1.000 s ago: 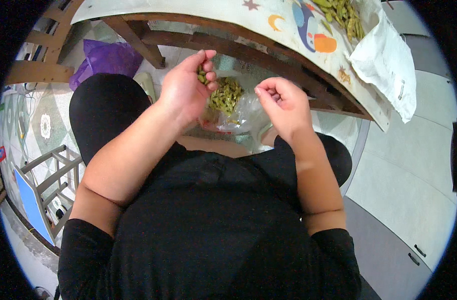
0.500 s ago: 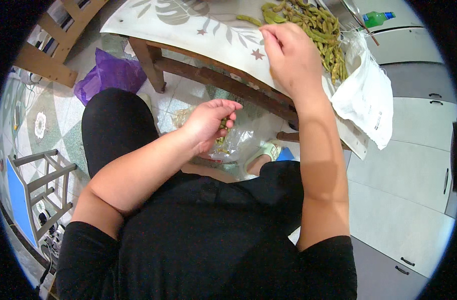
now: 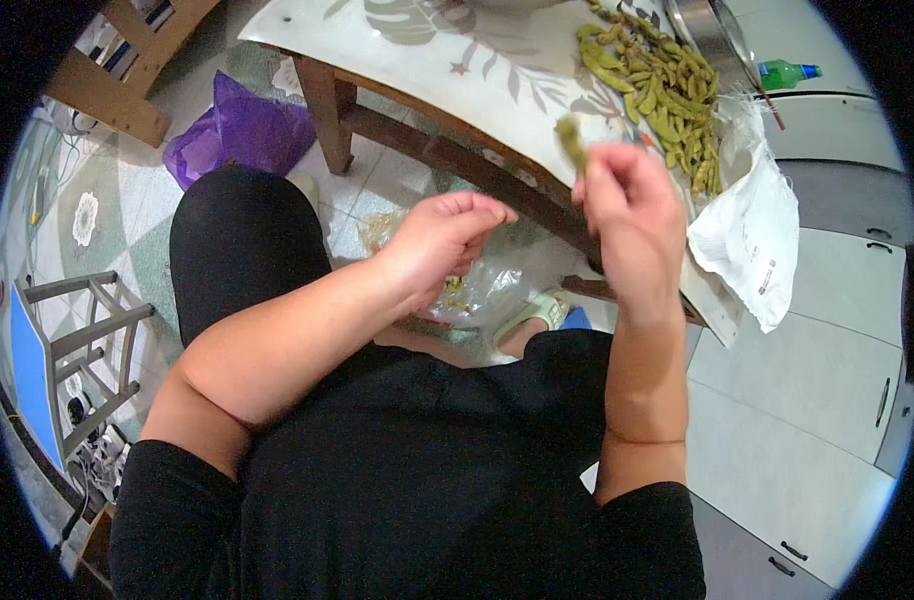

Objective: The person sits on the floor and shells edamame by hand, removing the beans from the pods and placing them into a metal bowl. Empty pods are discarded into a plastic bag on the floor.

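Observation:
My right hand (image 3: 637,215) pinches a green soybean pod (image 3: 571,142) by its lower end, above the table's front edge. The pod points up and is blurred by motion. Beyond it on the table lies a heap of green and brownish soybean pods (image 3: 667,95). To the left, my left hand (image 3: 437,245) is closed, thumb pressed against the forefinger; whatever it may hold is hidden. Below that hand, a clear plastic bag (image 3: 492,287) on the floor has some green bits in it.
The table (image 3: 397,60) has a pale leaf-patterned cover. At its right are a white sack (image 3: 747,235), a metal pot (image 3: 712,35) and a green bottle (image 3: 785,73). A purple bag (image 3: 242,130) and a blue-topped stool (image 3: 39,370) stand at the left; pale cabinets (image 3: 797,400) line the right.
My right hand has come back from the pod heap toward me, now with a pod in its fingers. My left hand has shifted slightly right. The view has moved a little.

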`<act>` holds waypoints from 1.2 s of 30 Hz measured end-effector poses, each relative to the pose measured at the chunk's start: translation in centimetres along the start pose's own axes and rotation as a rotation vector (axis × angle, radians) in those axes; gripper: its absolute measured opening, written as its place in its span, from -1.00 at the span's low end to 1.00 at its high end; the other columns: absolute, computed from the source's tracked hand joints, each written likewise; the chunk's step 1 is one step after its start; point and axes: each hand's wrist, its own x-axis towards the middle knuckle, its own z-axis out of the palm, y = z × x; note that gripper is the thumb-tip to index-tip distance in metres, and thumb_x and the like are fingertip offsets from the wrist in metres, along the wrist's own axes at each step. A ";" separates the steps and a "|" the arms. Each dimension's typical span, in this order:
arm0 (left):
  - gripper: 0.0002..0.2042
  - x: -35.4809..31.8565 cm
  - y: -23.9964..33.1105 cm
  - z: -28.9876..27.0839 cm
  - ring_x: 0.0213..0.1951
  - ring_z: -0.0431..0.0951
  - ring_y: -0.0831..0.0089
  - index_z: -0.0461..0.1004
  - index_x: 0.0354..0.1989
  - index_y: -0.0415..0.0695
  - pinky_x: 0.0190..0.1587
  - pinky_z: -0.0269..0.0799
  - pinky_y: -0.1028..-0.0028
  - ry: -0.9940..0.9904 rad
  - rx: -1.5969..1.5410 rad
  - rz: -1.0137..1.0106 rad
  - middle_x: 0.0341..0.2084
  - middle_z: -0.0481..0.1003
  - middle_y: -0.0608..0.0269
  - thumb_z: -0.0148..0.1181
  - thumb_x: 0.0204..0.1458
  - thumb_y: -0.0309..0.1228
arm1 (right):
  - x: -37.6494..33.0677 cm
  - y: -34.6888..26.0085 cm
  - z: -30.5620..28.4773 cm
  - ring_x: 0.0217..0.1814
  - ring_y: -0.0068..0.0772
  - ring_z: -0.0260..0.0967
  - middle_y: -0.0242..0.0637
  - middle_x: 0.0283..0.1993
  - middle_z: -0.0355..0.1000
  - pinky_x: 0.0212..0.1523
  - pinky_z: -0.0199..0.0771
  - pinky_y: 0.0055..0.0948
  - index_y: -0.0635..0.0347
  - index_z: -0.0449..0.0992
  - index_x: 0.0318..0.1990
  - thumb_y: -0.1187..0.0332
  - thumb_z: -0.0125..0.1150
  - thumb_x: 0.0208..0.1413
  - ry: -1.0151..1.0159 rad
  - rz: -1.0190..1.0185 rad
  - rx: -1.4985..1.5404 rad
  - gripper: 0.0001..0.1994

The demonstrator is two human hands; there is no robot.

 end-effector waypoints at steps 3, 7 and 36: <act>-0.83 -0.8 0.5 0.4 -0.72 0.07 0.76 0.38 -0.33 -0.19 -0.70 -0.06 0.73 -0.097 -0.018 0.169 -0.74 0.22 0.52 -0.04 0.00 -0.35 | -3.8 2.8 -0.4 -0.54 -0.77 0.14 -0.51 -0.54 0.26 -0.51 0.18 -0.77 0.27 0.37 -0.39 0.55 0.00 -0.07 -0.110 0.087 0.105 -0.94; -0.83 -0.7 -0.3 0.8 -0.59 0.24 0.77 0.41 -0.31 -0.23 -0.55 0.16 0.73 -0.055 0.421 0.409 -0.63 0.34 0.50 0.04 -0.05 -0.43 | -5.0 6.3 -0.9 -0.58 -0.69 0.19 -0.43 -0.57 0.29 -0.56 0.20 -0.70 0.23 0.38 -0.45 0.55 0.06 -0.16 -0.061 0.080 -0.074 -0.93; -0.84 0.4 -3.4 1.4 -0.52 0.38 0.54 0.44 -0.37 -0.22 -0.49 0.27 0.54 0.063 0.785 0.437 -0.62 0.40 0.34 0.08 -0.09 -0.39 | -6.5 9.9 -1.0 -0.46 -0.21 0.26 -0.15 -0.52 0.30 -0.43 0.26 -0.39 0.27 0.37 -0.45 0.35 -0.06 -0.02 -0.140 0.084 -0.011 -0.84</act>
